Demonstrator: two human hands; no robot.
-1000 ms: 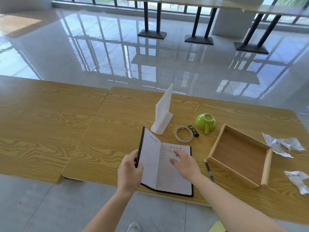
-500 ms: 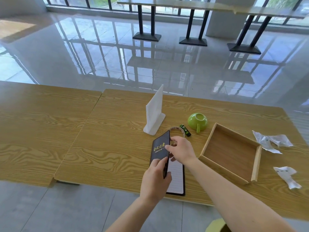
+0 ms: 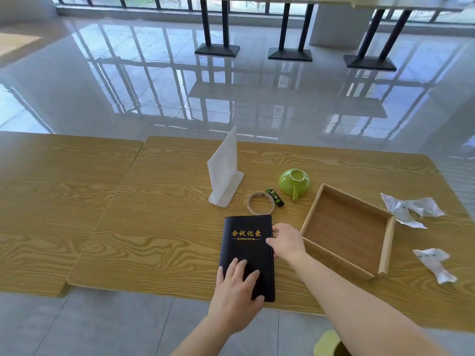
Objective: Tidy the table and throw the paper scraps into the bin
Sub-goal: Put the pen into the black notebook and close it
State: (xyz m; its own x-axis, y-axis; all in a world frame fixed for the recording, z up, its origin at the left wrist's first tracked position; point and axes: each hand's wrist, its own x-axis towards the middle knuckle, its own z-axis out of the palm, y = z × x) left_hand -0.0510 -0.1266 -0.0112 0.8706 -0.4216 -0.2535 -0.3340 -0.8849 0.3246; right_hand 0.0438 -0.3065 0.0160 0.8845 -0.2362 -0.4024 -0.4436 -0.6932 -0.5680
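A black notebook [image 3: 245, 250] with gold lettering lies closed near the front edge of the wooden table [image 3: 164, 227]. My left hand [image 3: 235, 291] rests flat on the lower part of its cover, fingers spread. My right hand [image 3: 286, 242] grips the notebook's right edge with thumb and fingers. Two crumpled white paper scraps lie at the far right: one [image 3: 408, 208] beyond the wooden tray [image 3: 385, 247], the other [image 3: 434, 263] nearer the front. No bin can be made out.
A white sign stand [image 3: 225, 173], a tape ring [image 3: 250, 204], a small green-black stick [image 3: 275, 197] and an overturned green cup [image 3: 294, 182] sit behind the notebook. A second table adjoins on the left. Something yellow-green [image 3: 326, 343] shows at the bottom edge.
The notebook was open; my left hand folded its cover over to the right and it now lies closed. The left hand has gone flat on the cover, and the right has shifted to the edge.
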